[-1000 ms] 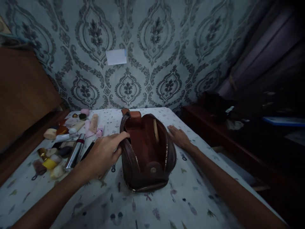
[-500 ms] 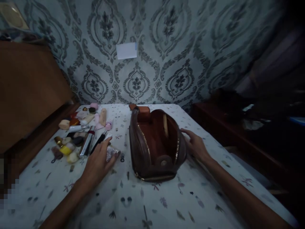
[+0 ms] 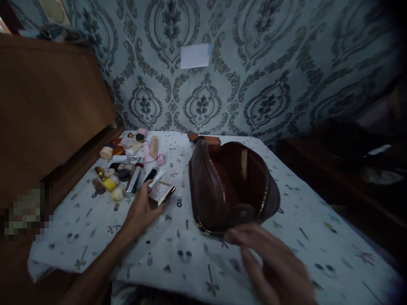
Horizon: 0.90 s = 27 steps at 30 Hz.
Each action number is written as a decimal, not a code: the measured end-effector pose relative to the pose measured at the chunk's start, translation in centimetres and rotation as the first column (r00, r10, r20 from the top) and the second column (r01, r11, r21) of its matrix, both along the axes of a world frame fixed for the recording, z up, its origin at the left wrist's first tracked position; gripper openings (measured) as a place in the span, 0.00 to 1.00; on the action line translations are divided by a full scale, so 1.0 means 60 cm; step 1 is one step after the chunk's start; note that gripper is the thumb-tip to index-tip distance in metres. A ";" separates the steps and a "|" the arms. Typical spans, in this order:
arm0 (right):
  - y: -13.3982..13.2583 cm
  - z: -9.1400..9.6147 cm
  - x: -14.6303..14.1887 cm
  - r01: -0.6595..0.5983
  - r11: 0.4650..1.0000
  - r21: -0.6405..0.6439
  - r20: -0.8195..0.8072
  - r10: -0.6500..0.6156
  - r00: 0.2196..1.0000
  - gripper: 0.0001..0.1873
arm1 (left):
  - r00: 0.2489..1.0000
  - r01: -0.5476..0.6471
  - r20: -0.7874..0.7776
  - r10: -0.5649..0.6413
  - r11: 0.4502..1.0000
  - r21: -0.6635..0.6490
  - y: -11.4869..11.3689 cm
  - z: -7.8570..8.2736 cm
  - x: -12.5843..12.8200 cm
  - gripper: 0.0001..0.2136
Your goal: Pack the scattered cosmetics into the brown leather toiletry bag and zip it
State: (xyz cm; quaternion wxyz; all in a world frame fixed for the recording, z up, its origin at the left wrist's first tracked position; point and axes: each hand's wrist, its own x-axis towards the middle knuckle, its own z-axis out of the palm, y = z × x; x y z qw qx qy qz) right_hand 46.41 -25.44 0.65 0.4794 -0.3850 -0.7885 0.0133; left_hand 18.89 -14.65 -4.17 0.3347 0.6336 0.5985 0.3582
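head view. landmark: the brown bag, which sits on the white printed cloth, mouth unzipped and gaping, dark red-brown lining exposed. a pale stick stands against the lining inside, toward the bag's right wall.

your left hand is to the left of the bag, well apart from it, thumb and fingers clamped on a glittery case with a gold-coloured rim. the case is tilted; cannot tell whether it is clear of the cloth. just beyond the case, left of the bag: a white tube and a slim black stick.

your right hand is in front of the bag, blurred, thumb and forefinger apart, with cloth visible between. it overlaps the bag's lower front edge in this view; contact cannot be told.

farther left of the bag, beyond your left hand, small items lie in a loose cluster: a silver cylinder with a red band, a yellow item, a round dark item, a white-handled brush, a tan tube and a small pink jar. others there are too small to identify.
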 end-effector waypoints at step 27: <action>0.048 0.001 -0.135 -0.508 0.605 -0.613 -0.613 0.042 0.789 0.31 | 0.920 0.147 0.334 -0.204 0.971 0.189 -0.083 0.080 0.023 0.30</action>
